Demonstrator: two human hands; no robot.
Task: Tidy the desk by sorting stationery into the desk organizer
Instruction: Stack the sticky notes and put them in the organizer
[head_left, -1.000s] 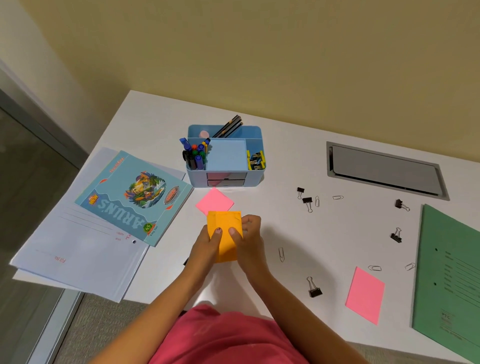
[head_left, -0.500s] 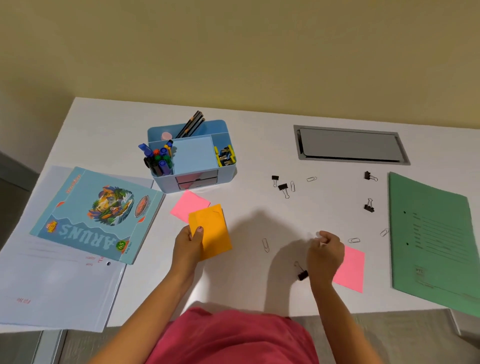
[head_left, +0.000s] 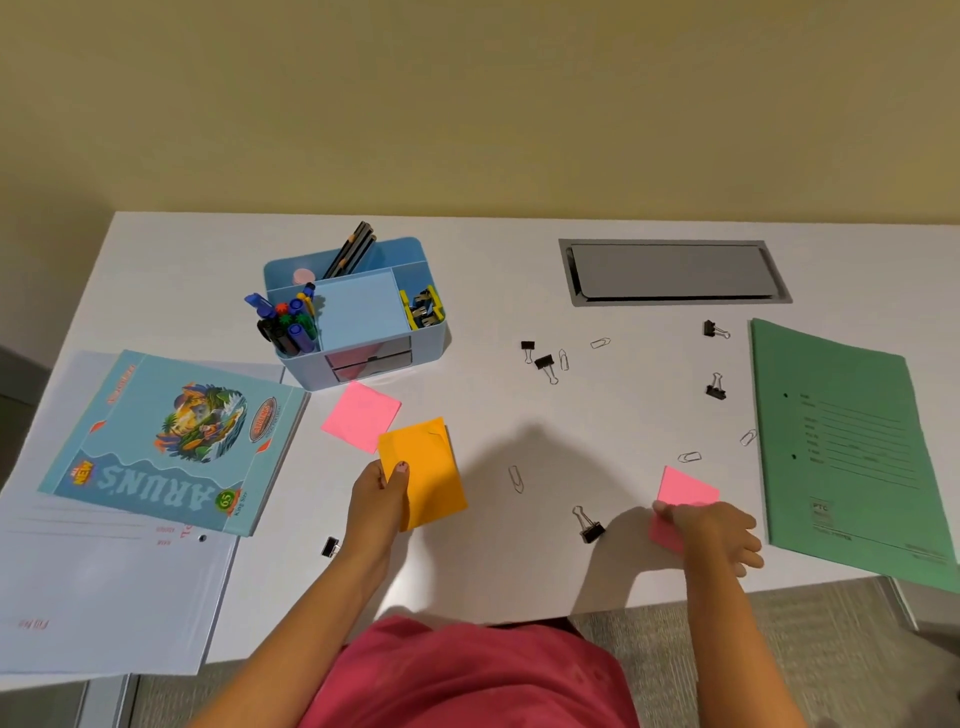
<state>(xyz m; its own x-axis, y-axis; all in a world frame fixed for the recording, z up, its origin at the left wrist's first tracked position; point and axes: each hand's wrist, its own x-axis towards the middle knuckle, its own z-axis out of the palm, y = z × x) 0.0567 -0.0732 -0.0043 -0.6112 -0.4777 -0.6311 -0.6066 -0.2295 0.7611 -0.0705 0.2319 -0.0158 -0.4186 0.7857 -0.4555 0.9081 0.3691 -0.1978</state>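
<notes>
- The desk organizer stood well beyond the left fingertips.
- The orange sticky pad was pinched at its near-left corner by the left hand, thumb on top and fingers underneath. Light and bendy, it was probably best held by an edge.
- The pink sticky pad lay partly under the right hand, thumb at its left edge; whether the fingers gripped it could not be told. Being flat, it likely needed a corner lifted.
- A binder clip lay left of that thumb.

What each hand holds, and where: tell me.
Left hand pinches orange sticky pad at its near-left edge. Right hand covers pink pad, near end; grip unclear.
</notes>
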